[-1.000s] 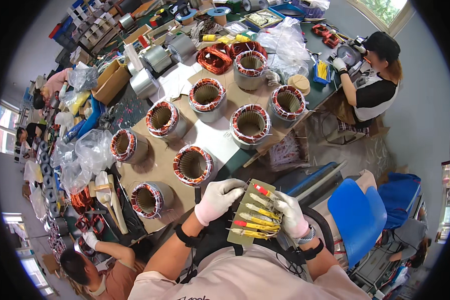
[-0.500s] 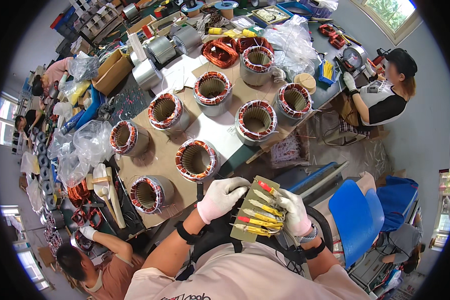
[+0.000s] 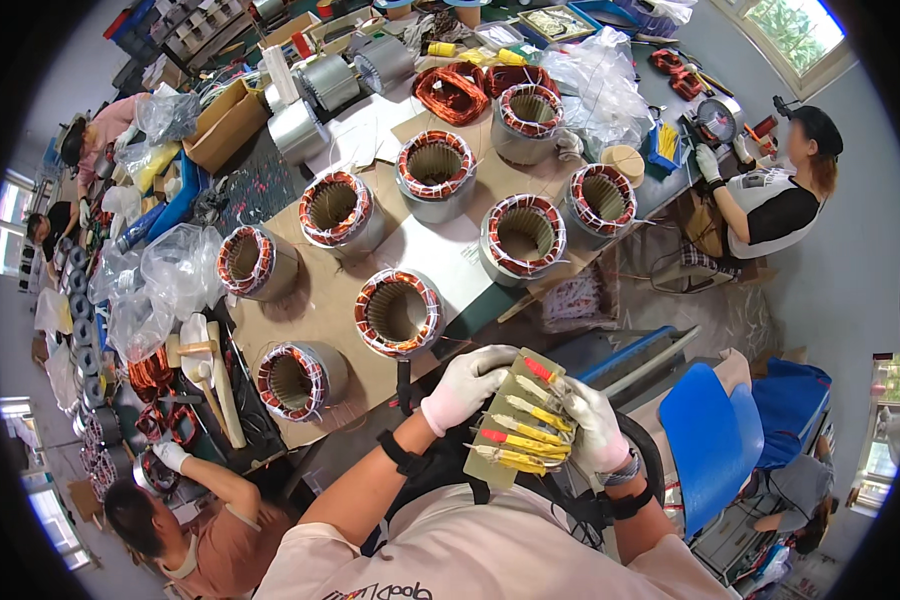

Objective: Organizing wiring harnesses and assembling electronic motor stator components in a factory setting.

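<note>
Both my hands wear white gloves and hold a flat olive-tan board (image 3: 494, 462) above my lap. Across it lie several wire leads in yellow and red sleeves (image 3: 532, 428), their pale tips toward the left. My left hand (image 3: 462, 390) is closed at the board's upper left edge, thumb and fingers bent onto it. At the right edge, my right hand (image 3: 595, 428) grips the board and the lead ends; some fingertips are hidden beneath. Just beyond my hands stands a motor stator (image 3: 425, 338) with copper windings laced in white.
More wound stators (image 3: 322, 385) stand on the cardboard-covered table (image 3: 270, 345). Mallets (image 3: 226, 400) and plastic bags (image 3: 180, 275) lie at left. A blue chair (image 3: 705, 435) is at my right. Co-workers work at lower left, far left and right; a dark post (image 3: 403, 385) rises near my left hand.
The view has shifted slightly, so the table things sit a little differently. My left hand has moved slightly right and up with the board. Both hands keep their hold.
</note>
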### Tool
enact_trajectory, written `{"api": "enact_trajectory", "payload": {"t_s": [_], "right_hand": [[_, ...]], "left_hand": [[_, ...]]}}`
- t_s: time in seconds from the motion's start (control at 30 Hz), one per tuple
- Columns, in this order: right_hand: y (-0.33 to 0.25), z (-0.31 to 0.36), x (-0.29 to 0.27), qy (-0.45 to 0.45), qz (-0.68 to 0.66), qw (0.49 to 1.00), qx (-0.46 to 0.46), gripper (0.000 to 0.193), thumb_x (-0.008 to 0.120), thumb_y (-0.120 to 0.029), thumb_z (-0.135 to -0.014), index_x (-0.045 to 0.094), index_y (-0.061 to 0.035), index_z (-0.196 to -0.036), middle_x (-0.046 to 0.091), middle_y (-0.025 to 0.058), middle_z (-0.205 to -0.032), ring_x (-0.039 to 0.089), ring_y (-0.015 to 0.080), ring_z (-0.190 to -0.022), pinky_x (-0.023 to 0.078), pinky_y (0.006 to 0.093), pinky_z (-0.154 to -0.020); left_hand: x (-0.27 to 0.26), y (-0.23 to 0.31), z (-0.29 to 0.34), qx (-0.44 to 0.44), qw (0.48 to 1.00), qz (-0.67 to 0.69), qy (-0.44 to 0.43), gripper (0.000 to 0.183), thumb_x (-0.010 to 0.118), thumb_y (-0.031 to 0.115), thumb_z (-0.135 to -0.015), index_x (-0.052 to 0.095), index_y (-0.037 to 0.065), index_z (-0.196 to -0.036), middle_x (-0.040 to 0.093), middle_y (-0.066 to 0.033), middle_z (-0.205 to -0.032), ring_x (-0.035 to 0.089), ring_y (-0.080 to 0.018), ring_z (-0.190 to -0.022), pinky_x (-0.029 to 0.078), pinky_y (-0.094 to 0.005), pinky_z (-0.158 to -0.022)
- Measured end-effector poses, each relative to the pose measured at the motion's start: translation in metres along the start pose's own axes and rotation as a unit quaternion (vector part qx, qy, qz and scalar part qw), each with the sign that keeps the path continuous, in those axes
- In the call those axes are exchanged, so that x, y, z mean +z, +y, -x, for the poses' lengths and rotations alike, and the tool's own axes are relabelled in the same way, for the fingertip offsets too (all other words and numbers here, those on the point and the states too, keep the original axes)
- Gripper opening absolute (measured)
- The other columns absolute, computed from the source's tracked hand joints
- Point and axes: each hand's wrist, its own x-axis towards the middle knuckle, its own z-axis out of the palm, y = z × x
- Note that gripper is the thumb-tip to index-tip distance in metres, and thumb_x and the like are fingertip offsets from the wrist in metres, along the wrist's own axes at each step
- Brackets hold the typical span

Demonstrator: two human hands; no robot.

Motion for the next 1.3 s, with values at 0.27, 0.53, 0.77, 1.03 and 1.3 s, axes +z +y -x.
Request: {"api": "enact_trajectory", "payload": {"t_s": [0.27, 0.53, 0.77, 1.03, 1.3], "right_hand": [[0.01, -0.025, 0.0, 0.023, 0.014, 0.996, -0.088, 0.099, 0.071, -0.056, -0.097, 0.027, 0.0033, -0.163, 0.037, 0.0179, -0.165, 0.04, 0.0256, -0.15, 0.033, 0.0371, -0.123], [0.002, -0.057, 0.015, -0.013, 0.004, 0.998, -0.069, 0.112, 0.086, -0.014, -0.078, 0.019, -0.0021, -0.166, 0.035, 0.0153, -0.165, 0.038, 0.0252, -0.152, 0.031, 0.0386, -0.126], [0.01, -0.071, 0.033, 0.007, 0.033, 0.997, -0.074, 0.098, 0.063, 0.01, -0.079, 0.021, -0.0049, -0.166, 0.041, 0.0161, -0.16, 0.045, 0.0255, -0.146, 0.041, 0.0389, -0.121], [0.012, -0.072, 0.038, 0.013, 0.044, 0.996, -0.082, 0.096, 0.064, 0.01, -0.079, 0.023, -0.0016, -0.165, 0.038, 0.0161, -0.163, 0.045, 0.0254, -0.147, 0.04, 0.0392, -0.122], [0.009, -0.071, 0.039, 0.006, 0.071, 0.995, -0.065, 0.096, 0.069, 0.006, -0.08, 0.024, -0.0016, -0.165, 0.038, 0.0157, -0.163, 0.044, 0.0249, -0.148, 0.04, 0.0386, -0.121]], "left_hand": [[-0.034, 0.003, 0.024, 0.024, 0.919, -0.219, 0.328, 0.03, 0.064, 0.001, -0.093, 0.068, 0.0, -0.123, 0.07, -0.0167, -0.112, 0.07, -0.0275, -0.096, 0.055, -0.0366, -0.089], [-0.058, -0.002, 0.017, 0.001, 0.963, -0.205, 0.176, 0.021, 0.069, 0.01, -0.09, 0.077, 0.0, -0.107, 0.075, -0.0133, -0.094, 0.072, -0.0211, -0.086, 0.056, -0.0331, -0.081], [-0.071, 0.003, 0.012, -0.073, 0.97, -0.202, 0.111, 0.024, 0.067, 0.013, -0.092, 0.077, -0.001, -0.108, 0.077, -0.0121, -0.096, 0.072, -0.0172, -0.087, 0.057, -0.0323, -0.083], [-0.071, 0.02, 0.011, -0.099, 0.965, -0.221, 0.097, 0.025, 0.065, 0.016, -0.091, 0.077, 0.0, -0.106, 0.077, -0.0171, -0.097, 0.075, -0.0239, -0.086, 0.058, -0.0346, -0.083], [-0.078, 0.013, 0.011, -0.054, 0.959, -0.273, 0.049, 0.027, 0.063, 0.019, -0.094, 0.078, 0.0, -0.107, 0.077, -0.017, -0.097, 0.075, -0.0255, -0.088, 0.058, -0.0366, -0.085]]}}
